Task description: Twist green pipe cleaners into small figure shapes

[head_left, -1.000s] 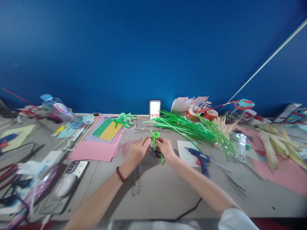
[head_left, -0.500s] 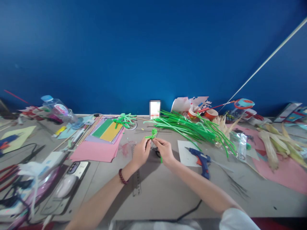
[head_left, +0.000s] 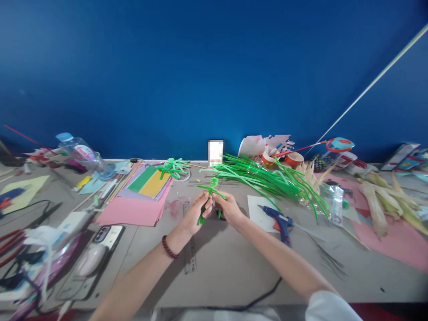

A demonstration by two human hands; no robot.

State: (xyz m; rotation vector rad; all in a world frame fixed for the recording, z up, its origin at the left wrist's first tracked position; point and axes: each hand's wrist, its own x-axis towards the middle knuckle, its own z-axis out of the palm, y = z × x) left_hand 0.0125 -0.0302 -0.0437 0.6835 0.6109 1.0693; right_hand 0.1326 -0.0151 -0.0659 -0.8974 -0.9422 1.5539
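A small stick figure of bent green pipe cleaners (head_left: 211, 190) is up between my hands, with a round looped head and two arms sticking out sideways. My left hand (head_left: 197, 214) is closed around its lower body, and green leg ends show below the fingers. My right hand (head_left: 230, 208) pinches it from the other side, near the right arm. Under the hands lies a clear ruler (head_left: 190, 261), partly covered. A dark object beneath the right hand is mostly hidden.
Loose green pipe cleaners (head_left: 267, 180) spread behind on the right. A blue glue gun (head_left: 282, 224) rests partly on white paper (head_left: 256, 213). Pink paper (head_left: 133, 212), a phone (head_left: 82, 285) with a mouse (head_left: 92, 261) and a bottle (head_left: 83, 152) stand left. Corn husks (head_left: 384, 200) lie right.
The figure has turned in my hands, so its arms now spread wider and its legs show below my left hand. Both hands have shifted slightly.
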